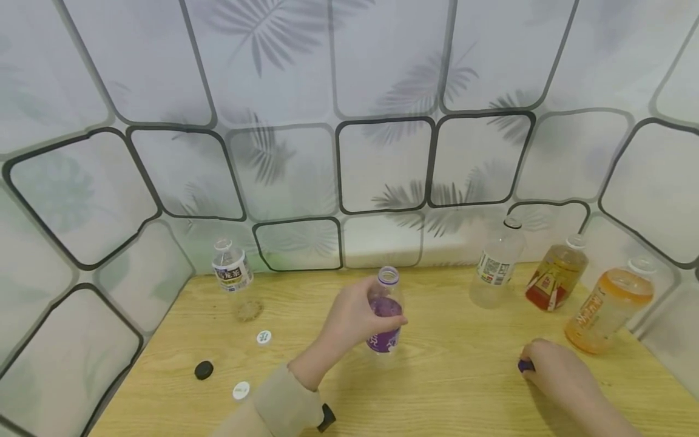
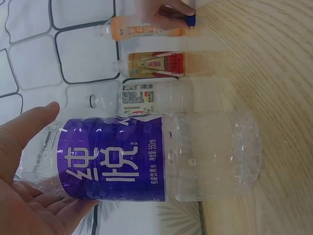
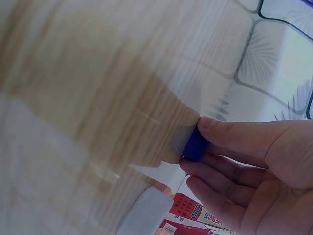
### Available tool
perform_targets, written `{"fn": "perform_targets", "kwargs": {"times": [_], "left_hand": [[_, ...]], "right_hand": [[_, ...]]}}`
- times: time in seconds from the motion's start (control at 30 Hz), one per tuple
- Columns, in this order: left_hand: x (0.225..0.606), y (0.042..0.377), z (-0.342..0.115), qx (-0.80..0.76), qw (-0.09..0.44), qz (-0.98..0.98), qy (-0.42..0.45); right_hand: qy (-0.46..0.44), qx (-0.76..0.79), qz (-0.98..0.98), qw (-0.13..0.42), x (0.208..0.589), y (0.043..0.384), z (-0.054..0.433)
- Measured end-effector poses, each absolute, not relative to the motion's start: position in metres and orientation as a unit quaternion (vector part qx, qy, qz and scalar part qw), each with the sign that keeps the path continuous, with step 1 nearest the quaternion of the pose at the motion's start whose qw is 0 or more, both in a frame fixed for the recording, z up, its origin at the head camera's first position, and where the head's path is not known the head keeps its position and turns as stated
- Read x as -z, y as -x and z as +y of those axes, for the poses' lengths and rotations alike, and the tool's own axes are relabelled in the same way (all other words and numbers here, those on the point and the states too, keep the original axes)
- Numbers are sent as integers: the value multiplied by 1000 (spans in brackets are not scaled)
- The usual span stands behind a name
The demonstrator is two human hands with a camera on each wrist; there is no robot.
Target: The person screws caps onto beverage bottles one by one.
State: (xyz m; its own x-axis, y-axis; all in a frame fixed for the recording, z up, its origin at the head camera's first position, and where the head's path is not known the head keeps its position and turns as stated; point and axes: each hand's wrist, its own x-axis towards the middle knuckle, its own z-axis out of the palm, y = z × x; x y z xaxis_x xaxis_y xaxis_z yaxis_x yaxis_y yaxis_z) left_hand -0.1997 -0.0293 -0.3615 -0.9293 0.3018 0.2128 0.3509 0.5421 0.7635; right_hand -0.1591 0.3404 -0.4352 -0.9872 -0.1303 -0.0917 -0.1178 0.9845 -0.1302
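My left hand (image 1: 352,315) grips a clear plastic bottle (image 2: 117,156) with a purple label round its upper half. The bottle stands upright in the head view, and its open mouth shows no cap. In the left wrist view, thumb and fingers lie on opposite sides near the bottle's shoulder. To the right, my right hand (image 1: 559,370) pinches a dark blue bottle cap (image 3: 195,145) between thumb and fingertips, low over the table. Nearest to that hand stands an orange-labelled bottle (image 1: 608,309).
Beyond the right hand are a bottle with a red and yellow label (image 1: 557,276) and a clear bottle (image 1: 496,264). Another bottle (image 1: 233,276) stands at the back left. A black cap (image 1: 204,370) and two white caps (image 1: 264,337) lie on the wooden table (image 1: 453,388). A patterned curtain (image 1: 382,164) hangs behind.
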Motion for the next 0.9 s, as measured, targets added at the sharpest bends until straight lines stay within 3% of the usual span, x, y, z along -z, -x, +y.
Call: {"fn": "perform_targets", "kwargs": {"times": [0.9], "left_hand": [[365,198,-24,426,39,-883,194]], "right_hand": [[70,43,996,43,432,159,337]]}}
